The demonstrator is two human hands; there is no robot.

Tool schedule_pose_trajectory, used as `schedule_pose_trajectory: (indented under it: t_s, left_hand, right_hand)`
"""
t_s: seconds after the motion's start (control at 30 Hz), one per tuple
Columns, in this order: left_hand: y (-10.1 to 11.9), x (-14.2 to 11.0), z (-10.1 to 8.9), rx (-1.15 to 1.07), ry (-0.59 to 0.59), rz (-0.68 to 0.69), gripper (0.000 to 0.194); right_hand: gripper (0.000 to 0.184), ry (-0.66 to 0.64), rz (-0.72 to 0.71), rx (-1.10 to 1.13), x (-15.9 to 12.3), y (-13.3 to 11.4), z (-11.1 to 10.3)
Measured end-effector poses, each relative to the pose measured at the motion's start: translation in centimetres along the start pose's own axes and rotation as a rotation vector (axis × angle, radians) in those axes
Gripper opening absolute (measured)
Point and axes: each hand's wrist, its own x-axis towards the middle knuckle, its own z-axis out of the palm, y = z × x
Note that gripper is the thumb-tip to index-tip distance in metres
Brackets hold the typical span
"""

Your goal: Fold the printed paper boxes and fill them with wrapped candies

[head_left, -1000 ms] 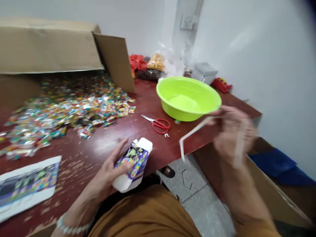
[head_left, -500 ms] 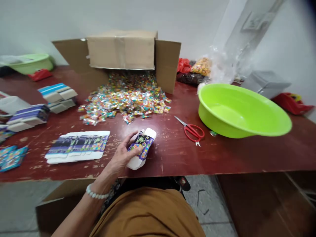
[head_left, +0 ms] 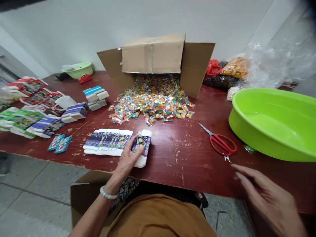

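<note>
My left hand [head_left: 129, 154] is closed round a small purple and black candy box [head_left: 146, 141] with white end flaps, low over the table near its front edge. Just left of it lies a row of flat printed purple cartons [head_left: 107, 142], which the held box partly overlaps. My right hand [head_left: 266, 194] is at the lower right, fingers stretched out and holding nothing. Nearest to that hand are red-handled scissors [head_left: 221, 141] and a big lime-green basin [head_left: 274, 131]. Small wrapped candies [head_left: 155, 103] spill in a heap from a cardboard box [head_left: 153, 57] lying on its side.
Blue candy packets [head_left: 60, 144] lie left of the cartons. Behind them stand purple boxes [head_left: 75, 112], blue-topped boxes [head_left: 95, 97], red boxes [head_left: 32, 86] and a white mug [head_left: 65, 102]. Plastic bags [head_left: 269, 67] sit at the back right. A carton [head_left: 86, 197] is under the table.
The view has turned left, so things shift rightward in it. My left hand has brought the candy box closer to the flat cartons. My right hand has come into view at the lower right.
</note>
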Motion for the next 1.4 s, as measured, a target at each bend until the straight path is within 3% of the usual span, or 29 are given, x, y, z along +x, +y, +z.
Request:
schedule_pose_trajectory:
  t_s: [0.1,0.2,0.27,0.37,0.6,0.77,0.9,1.03,1.13,1.2,1.23,1.33,1.4]
  left_hand:
    - [-0.1,-1.1,1.8,0.126,0.03,0.113,0.07]
    - [-0.2,-2.2,2.8,0.416,0.067,0.26,0.07]
    - [-0.6,-2.5,2.8,0.676,0.083,0.368,0.07]
    - [-1.4,-1.8,1.7,0.887,0.113,0.418,0.068]
    - [-1.8,-0.6,0.0,0.969,0.138,0.403,0.069]
    - [-1.5,-1.4,0.9,0.945,0.124,0.422,0.069]
    - [-1.4,-1.7,1.2,0.926,0.124,0.378,0.076]
    - [-0.5,-1.7,0.2,0.812,0.144,0.38,0.072]
    - [1.2,-1.8,-1.3,0.521,0.182,0.403,0.064]
    - [2.8,-2.0,-2.2,0.161,0.049,0.289,0.062]
    - [3.6,-2.2,-2.5,-0.043,-0.103,0.173,0.063]
    - [5.3,-3.1,-2.6,-0.554,-0.706,-0.225,0.066]
    - [5.6,-3.9,-2.0,-0.755,-0.961,-0.341,0.063]
  right_hand:
    - [0.029,-0.194,-0.121,0.132,1.1,-4.6,6.9]
    - [0.047,-0.3,-0.252,0.163,1.5,-8.8,14.1]
    - [0.057,-0.357,-0.213,0.108,2.0,-11.1,17.8]
    - [0.066,-0.44,-0.09,0.02,3.5,-13.5,20.8]
    - [0.045,-0.517,-0.052,0.16,7.5,-14.9,21.9]
    - [0.04,-0.435,-0.087,0.313,7.6,-14.6,22.3]
    - [0.023,-0.304,0.071,0.568,7.6,-14.1,22.5]
    - [0.023,-0.348,0.149,0.712,8.8,-13.3,21.1]
    - [0.027,-0.41,0.139,0.786,9.9,-13.3,18.7]
    - [0.026,-0.452,0.119,0.836,10.2,-13.9,17.0]
    - [0.025,-0.477,0.101,0.861,10.2,-14.3,16.2]
    - [0.018,-0.57,0.018,0.916,9.6,-16.0,14.6]
    - [0.014,-0.648,-0.046,0.919,8.9,-16.9,14.2]
